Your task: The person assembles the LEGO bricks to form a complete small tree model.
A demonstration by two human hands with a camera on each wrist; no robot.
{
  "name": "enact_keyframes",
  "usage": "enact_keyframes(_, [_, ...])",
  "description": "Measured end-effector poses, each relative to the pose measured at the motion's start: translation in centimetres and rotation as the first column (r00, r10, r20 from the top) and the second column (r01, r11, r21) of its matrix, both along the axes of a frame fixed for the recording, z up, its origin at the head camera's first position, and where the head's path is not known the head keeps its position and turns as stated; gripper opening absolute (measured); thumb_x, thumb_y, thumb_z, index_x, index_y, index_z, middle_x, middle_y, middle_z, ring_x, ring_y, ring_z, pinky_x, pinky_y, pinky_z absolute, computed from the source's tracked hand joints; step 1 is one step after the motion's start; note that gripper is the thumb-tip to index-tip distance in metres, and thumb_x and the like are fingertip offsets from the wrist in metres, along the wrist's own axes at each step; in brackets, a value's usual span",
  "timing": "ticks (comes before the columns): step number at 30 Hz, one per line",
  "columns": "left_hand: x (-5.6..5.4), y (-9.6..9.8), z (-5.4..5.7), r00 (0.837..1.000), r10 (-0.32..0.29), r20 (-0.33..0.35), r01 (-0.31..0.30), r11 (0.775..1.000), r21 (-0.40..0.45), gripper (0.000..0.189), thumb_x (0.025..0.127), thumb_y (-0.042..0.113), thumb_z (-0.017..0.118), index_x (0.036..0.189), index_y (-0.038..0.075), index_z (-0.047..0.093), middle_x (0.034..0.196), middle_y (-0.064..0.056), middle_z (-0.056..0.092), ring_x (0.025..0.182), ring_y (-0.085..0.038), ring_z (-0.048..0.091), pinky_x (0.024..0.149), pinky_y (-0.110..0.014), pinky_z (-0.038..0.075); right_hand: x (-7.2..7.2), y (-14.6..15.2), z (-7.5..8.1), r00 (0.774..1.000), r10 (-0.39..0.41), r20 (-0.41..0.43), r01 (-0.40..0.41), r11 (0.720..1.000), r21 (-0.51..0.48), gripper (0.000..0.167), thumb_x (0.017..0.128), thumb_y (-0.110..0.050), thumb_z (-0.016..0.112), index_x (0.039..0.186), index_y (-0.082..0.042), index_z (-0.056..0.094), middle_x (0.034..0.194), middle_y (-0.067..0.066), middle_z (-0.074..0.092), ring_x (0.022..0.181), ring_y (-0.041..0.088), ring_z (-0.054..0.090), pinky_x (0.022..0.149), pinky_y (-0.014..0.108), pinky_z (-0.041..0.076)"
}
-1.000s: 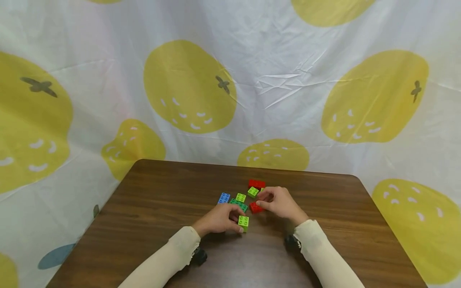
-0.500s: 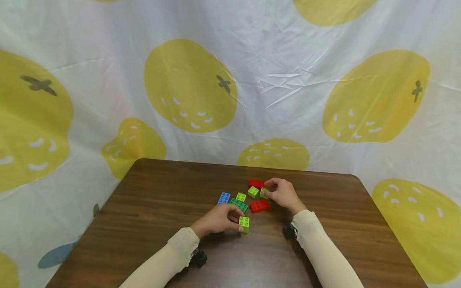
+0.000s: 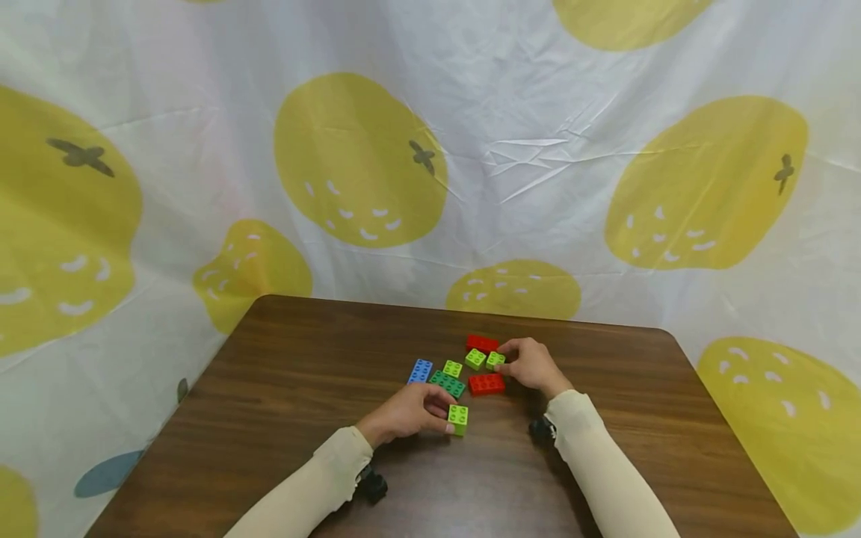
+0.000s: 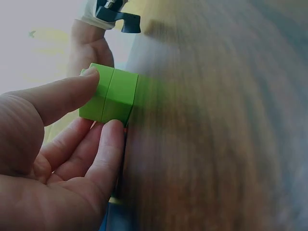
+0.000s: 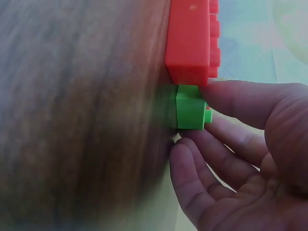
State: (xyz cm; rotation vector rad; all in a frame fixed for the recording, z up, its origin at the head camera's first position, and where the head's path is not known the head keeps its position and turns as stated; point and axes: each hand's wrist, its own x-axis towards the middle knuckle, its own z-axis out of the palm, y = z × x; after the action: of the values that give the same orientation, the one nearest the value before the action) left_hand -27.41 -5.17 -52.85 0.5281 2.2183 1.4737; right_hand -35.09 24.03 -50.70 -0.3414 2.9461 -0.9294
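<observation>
My left hand point(image 3: 410, 411) pinches a stack of two lime green toy bricks point(image 4: 109, 94) between thumb and fingers, low over the table. The seam between the two bricks shows in the left wrist view. Farther back on the right, my right hand point(image 3: 534, 365) has its thumb and fingers around a small lime green brick point(image 5: 191, 108) on the table. A red brick point(image 3: 486, 384) lies just in front of this hand, and looms close beside the thumb in the right wrist view. Another lime green brick point(image 3: 474, 359) lies just left of the right hand's brick.
A second red brick point(image 3: 482, 343) lies at the back of the group. Beyond the left hand are a dark green brick point(image 3: 448, 383), a lime green brick point(image 3: 453, 368) and a blue brick point(image 3: 420, 370). A fruit-patterned cloth point(image 3: 511, 202) hangs behind the brown table point(image 3: 323, 344).
My right hand has moved back from the front red brick, which now shows fully, to the small lime green brick. The left hand keeps its stack in nearly the same place.
</observation>
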Motion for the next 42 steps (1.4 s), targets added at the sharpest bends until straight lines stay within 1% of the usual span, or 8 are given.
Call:
enact_keyframes(8, [-0.1, -0.1, -0.3, 1.0, 0.001, 0.01, -0.001, 1.0, 0.028, 0.038, 0.085, 0.009, 0.089, 0.12, 0.01, 0.075, 0.113, -0.005, 0.074, 0.104, -0.019, 0.071, 0.093, -0.038, 0.061, 0.6, 0.1, 0.6, 0.998, 0.039, -0.044, -0.039, 0.999, 0.005, 0.036, 0.092, -0.02, 0.08, 0.124, -0.003, 0.076, 0.114, 0.014, 0.078, 0.103, 0.031, 0.073, 0.089, 0.049, 0.059])
enact_keyframes(14, [-0.1, -0.2, -0.4, 1.0, -0.014, -0.022, 0.014, 0.999, 0.04, 0.039, 0.085, 0.009, 0.089, 0.122, 0.008, 0.075, 0.113, -0.006, 0.075, 0.105, -0.019, 0.071, 0.094, -0.039, 0.061, 1.6, -0.1, 1.1, 0.993, 0.083, -0.082, -0.085, 0.996, -0.016, 0.034, 0.093, -0.019, 0.079, 0.124, -0.004, 0.076, 0.112, 0.012, 0.078, 0.097, 0.025, 0.072, 0.083, 0.043, 0.059])
enact_keyframes(18, [0.0, -0.3, -0.5, 1.0, -0.007, -0.015, 0.008, 1.0, 0.025, 0.039, 0.086, 0.012, 0.089, 0.122, 0.01, 0.075, 0.114, -0.005, 0.075, 0.105, -0.018, 0.071, 0.095, -0.038, 0.06, 2.4, -0.4, 1.0, 0.99, 0.101, -0.095, -0.108, 0.992, -0.071, 0.034, 0.092, -0.018, 0.079, 0.123, -0.006, 0.076, 0.115, 0.011, 0.077, 0.099, 0.024, 0.073, 0.085, 0.042, 0.06])
enact_keyframes(21, [0.0, -0.3, -0.4, 1.0, -0.006, -0.015, 0.006, 1.0, 0.016, 0.039, 0.086, 0.013, 0.089, 0.123, 0.009, 0.075, 0.114, -0.005, 0.075, 0.105, -0.018, 0.071, 0.095, -0.039, 0.061, 3.1, -0.7, 0.9, 0.99, 0.116, -0.083, -0.126, 0.983, -0.131, 0.033, 0.092, -0.017, 0.078, 0.124, -0.007, 0.076, 0.116, 0.009, 0.077, 0.102, 0.023, 0.074, 0.088, 0.042, 0.06])
enact_keyframes(25, [0.1, -0.2, -0.3, 1.0, -0.009, -0.028, 0.009, 1.0, 0.003, 0.038, 0.087, 0.015, 0.088, 0.123, 0.01, 0.075, 0.115, -0.005, 0.075, 0.107, -0.02, 0.071, 0.095, -0.04, 0.061, 4.1, -1.3, 0.8, 0.985, 0.145, -0.094, -0.16, 0.97, -0.185, 0.033, 0.094, -0.016, 0.078, 0.125, -0.009, 0.074, 0.113, 0.006, 0.078, 0.1, 0.019, 0.074, 0.088, 0.04, 0.062])
enact_keyframes(32, [0.3, 0.0, -0.1, 0.997, -0.016, -0.075, 0.012, 0.999, -0.052, 0.035, 0.089, 0.019, 0.088, 0.12, 0.014, 0.074, 0.116, -0.003, 0.075, 0.108, -0.02, 0.073, 0.096, -0.042, 0.061, 5.8, -2.4, 0.9, 0.964, 0.207, -0.169, -0.237, 0.953, -0.186, 0.033, 0.093, -0.016, 0.08, 0.125, -0.01, 0.075, 0.111, 0.003, 0.078, 0.095, 0.015, 0.073, 0.084, 0.033, 0.063])
enact_keyframes(37, [0.4, 0.1, 0.0, 0.996, -0.012, -0.087, 0.006, 0.997, -0.072, 0.033, 0.09, 0.02, 0.087, 0.12, 0.015, 0.073, 0.116, -0.002, 0.075, 0.108, -0.02, 0.072, 0.096, -0.044, 0.06, 7.1, -3.3, 1.1, 0.946, 0.252, -0.204, -0.287, 0.943, -0.167, 0.033, 0.093, -0.017, 0.08, 0.125, -0.011, 0.075, 0.117, 0.003, 0.078, 0.099, 0.016, 0.074, 0.086, 0.035, 0.062])
enact_keyframes(42, [0.6, 0.1, 0.0, 0.996, -0.004, -0.086, -0.002, 0.997, -0.075, 0.034, 0.09, 0.019, 0.087, 0.12, 0.014, 0.073, 0.114, -0.001, 0.075, 0.106, -0.018, 0.071, 0.094, -0.041, 0.06, 8.2, -4.1, 1.3, 0.929, 0.301, -0.216, -0.341, 0.923, -0.178, 0.034, 0.093, -0.012, 0.078, 0.127, -0.01, 0.074, 0.118, 0.004, 0.078, 0.095, 0.014, 0.074, 0.084, 0.033, 0.062])
